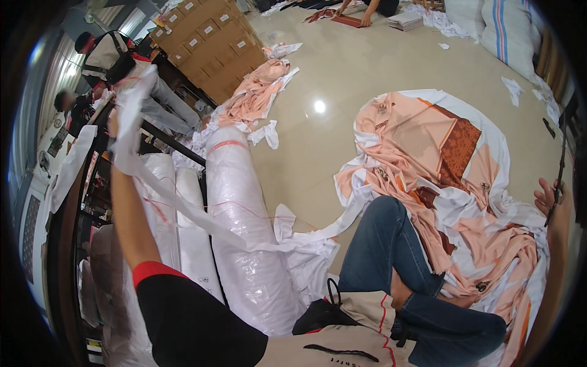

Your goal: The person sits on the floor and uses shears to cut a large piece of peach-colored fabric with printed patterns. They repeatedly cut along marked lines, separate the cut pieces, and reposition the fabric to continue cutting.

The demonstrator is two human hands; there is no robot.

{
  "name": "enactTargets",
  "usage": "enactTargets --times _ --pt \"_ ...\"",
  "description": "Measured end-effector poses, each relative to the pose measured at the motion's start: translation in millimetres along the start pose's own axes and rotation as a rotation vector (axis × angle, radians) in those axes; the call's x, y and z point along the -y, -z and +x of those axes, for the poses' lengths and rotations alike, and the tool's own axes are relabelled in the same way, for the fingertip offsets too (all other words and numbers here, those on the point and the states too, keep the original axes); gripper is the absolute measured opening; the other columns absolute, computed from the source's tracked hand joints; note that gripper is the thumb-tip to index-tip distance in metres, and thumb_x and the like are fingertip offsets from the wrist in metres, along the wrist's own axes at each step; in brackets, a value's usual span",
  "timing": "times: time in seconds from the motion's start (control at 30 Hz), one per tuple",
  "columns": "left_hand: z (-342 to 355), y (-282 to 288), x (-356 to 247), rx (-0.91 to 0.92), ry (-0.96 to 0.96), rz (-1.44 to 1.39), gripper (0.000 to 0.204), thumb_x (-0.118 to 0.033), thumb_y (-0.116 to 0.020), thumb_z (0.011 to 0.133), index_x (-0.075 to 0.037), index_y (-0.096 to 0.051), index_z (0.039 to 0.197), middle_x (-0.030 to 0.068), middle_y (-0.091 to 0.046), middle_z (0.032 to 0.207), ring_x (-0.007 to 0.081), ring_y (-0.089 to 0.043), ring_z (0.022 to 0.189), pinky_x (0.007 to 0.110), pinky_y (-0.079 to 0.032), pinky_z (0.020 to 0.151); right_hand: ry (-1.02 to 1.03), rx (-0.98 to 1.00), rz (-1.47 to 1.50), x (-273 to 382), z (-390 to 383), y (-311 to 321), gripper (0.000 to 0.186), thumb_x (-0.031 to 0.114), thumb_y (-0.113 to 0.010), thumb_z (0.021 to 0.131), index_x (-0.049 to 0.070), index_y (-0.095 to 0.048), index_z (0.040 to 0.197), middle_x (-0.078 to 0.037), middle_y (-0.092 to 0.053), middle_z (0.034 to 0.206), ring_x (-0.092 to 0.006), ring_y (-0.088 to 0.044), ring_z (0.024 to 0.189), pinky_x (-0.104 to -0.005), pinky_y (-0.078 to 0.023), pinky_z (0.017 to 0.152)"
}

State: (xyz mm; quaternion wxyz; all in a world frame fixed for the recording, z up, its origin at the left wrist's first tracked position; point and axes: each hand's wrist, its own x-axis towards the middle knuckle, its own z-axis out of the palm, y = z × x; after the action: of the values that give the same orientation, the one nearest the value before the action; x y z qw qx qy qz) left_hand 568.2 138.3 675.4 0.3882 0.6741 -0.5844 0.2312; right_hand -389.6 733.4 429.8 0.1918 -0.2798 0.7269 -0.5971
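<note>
My left hand (114, 125) is raised at the far left, closed on a long white fabric strip (202, 215) that partly hides the fingers. The strip sags across the wrapped rolls and runs to the cloth by my knee. At the right rim my right hand (553, 200) has its fingers partly spread, with dark scissors (559, 174) in it; the picture's edge hides part of the grip. Beside my crossed legs in jeans, a heap of peach, white and rust-brown printed fabric (416, 131) lies spread on the floor.
Plastic-wrapped white rolls (235, 183) lie at my left, beside a dark rack (174, 145). Stacked cartons (211, 46), another peach fabric pile (254, 95) and white sacks (504, 30) stand farther off. People work at the far left; another person's hands (365, 21) are at the top.
</note>
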Motion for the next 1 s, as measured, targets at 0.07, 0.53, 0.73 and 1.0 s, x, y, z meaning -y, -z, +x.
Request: enactTargets --times 0.07,0.53,0.73,1.0 --pt "-53 -60 11 0.123 -0.010 0.014 0.042 -0.029 -0.064 0.086 0.002 -0.065 0.114 0.0281 -0.071 0.103 0.0454 -0.069 0.098 0.054 -0.055 0.087 -0.034 -0.019 -0.064 -2 -9 1 0.062 0.043 -0.061 0.102 0.003 -0.037 0.143 -0.021 -0.059 0.141 -0.0231 -0.067 0.110 -0.0337 -0.055 0.094" --pt "-412 -209 -76 1.297 -0.341 0.415 0.061 -0.040 -0.063 0.087 -0.001 -0.055 0.134 0.0291 -0.058 0.137 0.0443 -0.058 0.125 0.053 -0.050 0.102 -0.192 -0.053 -0.155 -37 -31 37 0.050 0.032 -0.065 0.101 0.002 -0.042 0.134 -0.019 -0.064 0.130 -0.0212 -0.069 0.107 -0.0319 -0.056 0.091" --pt "-522 -196 -70 1.379 -0.734 0.437 0.118 -0.074 -0.060 0.084 0.002 -0.014 0.161 0.0169 -0.007 0.172 0.0425 -0.009 0.157 0.077 -0.020 0.113 -0.333 -0.107 -0.231 -31 -31 21 0.053 0.022 -0.073 0.096 -0.002 -0.045 0.133 -0.018 -0.071 0.112 -0.0232 -0.075 0.087 -0.0325 -0.062 0.074" --pt "-562 -160 -66 1.626 -0.673 0.479 0.105 -0.062 -0.062 0.087 -0.003 -0.019 0.162 0.0252 -0.007 0.170 0.0412 -0.008 0.158 0.073 -0.014 0.118 -0.293 -0.238 -0.311 -87 3 27 0.041 0.014 -0.082 0.087 -0.007 -0.056 0.111 -0.014 -0.075 0.095 -0.0134 -0.069 0.070 -0.0256 -0.053 0.057"
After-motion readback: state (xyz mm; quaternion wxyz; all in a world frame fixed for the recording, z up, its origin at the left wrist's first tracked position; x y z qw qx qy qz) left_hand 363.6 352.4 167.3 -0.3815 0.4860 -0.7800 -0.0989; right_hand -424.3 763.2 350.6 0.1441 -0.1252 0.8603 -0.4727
